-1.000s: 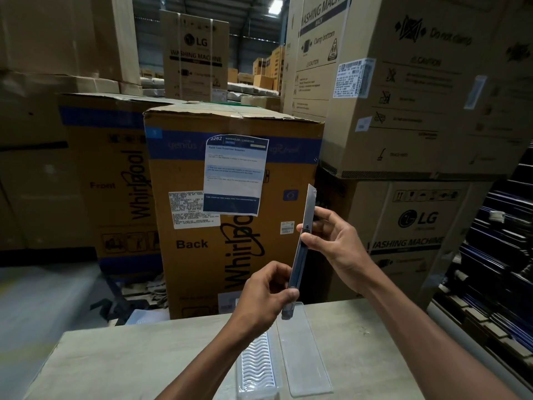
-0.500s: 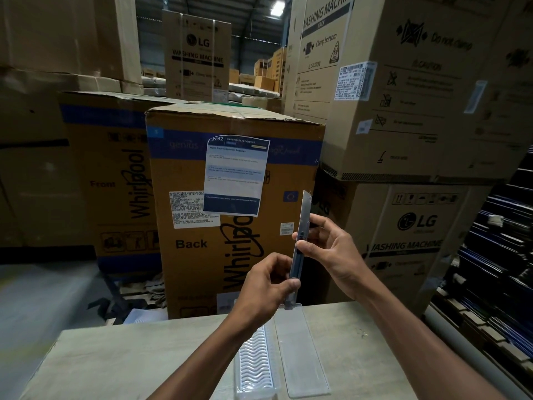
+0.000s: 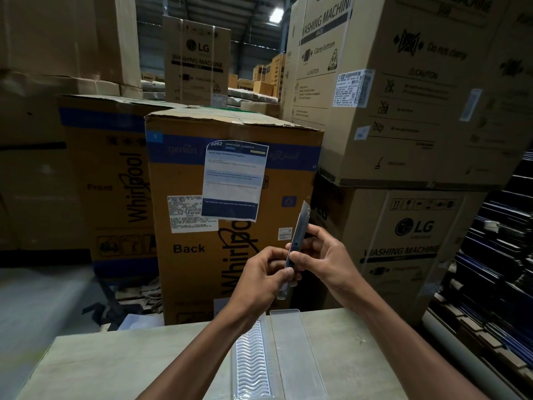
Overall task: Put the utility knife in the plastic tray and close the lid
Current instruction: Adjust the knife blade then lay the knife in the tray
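Observation:
I hold a slim grey utility knife (image 3: 300, 226) nearly upright in the air above the table, its blade tip pointing up. My left hand (image 3: 259, 280) pinches its lower end. My right hand (image 3: 326, 261) grips its middle, thumb on the slider. Below them on the table lies the clear plastic tray (image 3: 252, 359) with a wavy ribbed floor, open, its flat clear lid (image 3: 294, 350) folded out to the right beside it.
The pale table (image 3: 115, 368) ends just beyond the tray. Behind it stands a Whirlpool carton (image 3: 202, 255) with a paper notice; LG washing machine cartons (image 3: 403, 241) are stacked to the right. Dark stacked goods (image 3: 490, 269) line the far right.
The blade sticks out less from the knife than before, and the knife has come lower. My right hand has slid down the handle toward my left hand.

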The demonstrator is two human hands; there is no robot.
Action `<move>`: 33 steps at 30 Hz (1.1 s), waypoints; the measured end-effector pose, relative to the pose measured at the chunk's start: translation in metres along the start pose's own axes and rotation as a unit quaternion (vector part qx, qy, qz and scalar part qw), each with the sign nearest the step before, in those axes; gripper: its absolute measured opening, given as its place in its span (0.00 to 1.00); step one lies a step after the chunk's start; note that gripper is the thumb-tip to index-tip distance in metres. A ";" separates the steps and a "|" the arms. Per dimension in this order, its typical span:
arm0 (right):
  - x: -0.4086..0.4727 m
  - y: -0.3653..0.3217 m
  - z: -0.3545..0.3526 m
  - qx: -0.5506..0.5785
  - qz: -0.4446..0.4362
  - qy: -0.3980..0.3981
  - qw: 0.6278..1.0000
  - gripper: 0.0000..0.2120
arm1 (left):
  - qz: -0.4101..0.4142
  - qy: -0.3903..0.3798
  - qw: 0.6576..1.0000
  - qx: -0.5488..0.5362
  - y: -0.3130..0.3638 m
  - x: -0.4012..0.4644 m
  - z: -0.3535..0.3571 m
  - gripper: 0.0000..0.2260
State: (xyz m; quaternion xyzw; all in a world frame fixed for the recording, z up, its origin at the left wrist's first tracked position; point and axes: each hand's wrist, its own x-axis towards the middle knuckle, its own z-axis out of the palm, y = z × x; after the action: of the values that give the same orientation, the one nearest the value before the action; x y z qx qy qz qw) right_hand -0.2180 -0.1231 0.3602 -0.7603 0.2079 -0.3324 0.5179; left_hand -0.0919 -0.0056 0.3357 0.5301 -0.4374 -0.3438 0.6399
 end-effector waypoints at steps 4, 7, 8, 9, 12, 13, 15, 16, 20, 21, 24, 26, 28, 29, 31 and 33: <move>0.002 0.002 0.001 -0.013 0.001 -0.006 1.000 0.34 | -0.014 -0.003 0.998 -0.061 0.003 0.002 0.001 0.11; 0.004 0.002 0.003 -0.023 0.000 -0.004 1.000 0.35 | -0.032 0.007 0.995 -0.094 0.006 0.003 0.002 0.10; 0.004 0.002 0.004 -0.027 -0.001 -0.004 1.000 0.35 | -0.038 0.010 0.994 -0.104 0.007 0.003 0.003 0.12; 0.004 0.002 0.006 -0.032 -0.002 -0.004 0.999 0.35 | -0.042 0.013 0.993 -0.113 0.009 0.004 0.003 0.13; 0.004 0.003 0.010 -0.038 -0.005 -0.001 0.999 0.34 | -0.045 0.022 0.990 -0.132 0.014 0.006 0.005 0.15; 0.004 0.002 0.012 -0.038 -0.005 -0.002 0.999 0.34 | -0.044 0.025 0.990 -0.135 0.015 0.007 0.006 0.15; 0.003 0.001 0.015 -0.040 0.000 -0.007 0.999 0.36 | -0.041 0.030 0.990 -0.133 0.016 0.009 0.006 0.16; 0.003 0.002 0.017 -0.042 0.002 -0.008 0.999 0.37 | -0.041 0.034 0.990 -0.130 0.017 0.010 0.005 0.16; 0.000 0.004 0.025 -0.047 0.014 0.001 0.999 0.42 | -0.054 0.058 0.991 -0.104 0.013 0.013 0.005 0.15; -0.001 0.004 0.026 -0.052 0.015 0.001 0.999 0.43 | -0.059 0.070 0.991 -0.093 0.011 0.014 0.005 0.13; -0.005 0.008 0.033 -0.089 0.008 0.000 0.996 0.44 | -0.072 0.103 0.987 -0.096 0.003 0.016 0.003 0.10; -0.009 0.016 0.039 -0.147 -0.015 0.018 0.989 0.45 | -0.081 0.125 0.981 -0.128 -0.001 0.018 0.000 0.10; -0.015 0.023 0.047 -0.191 -0.047 0.055 0.979 0.42 | -0.091 0.147 0.972 -0.161 -0.004 0.020 -0.002 0.09; -0.017 0.026 0.050 -0.210 -0.065 0.073 0.973 0.39 | -0.096 0.157 0.968 -0.168 -0.006 0.020 -0.003 0.09; -0.021 0.031 0.057 -0.250 -0.098 0.086 0.959 0.32 | -0.109 0.170 0.966 -0.160 -0.011 0.021 -0.003 0.09; -0.024 0.034 0.063 -0.286 -0.116 0.075 0.948 0.27 | -0.122 0.174 0.966 -0.148 -0.016 0.022 -0.003 0.08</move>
State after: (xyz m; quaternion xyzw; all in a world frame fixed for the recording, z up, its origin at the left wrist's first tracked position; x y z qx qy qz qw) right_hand -0.1882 -0.0795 0.3062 -0.8684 0.2424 -0.3728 0.2196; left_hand -0.0809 -0.0275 0.3241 0.5305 -0.1958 -0.3831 0.7304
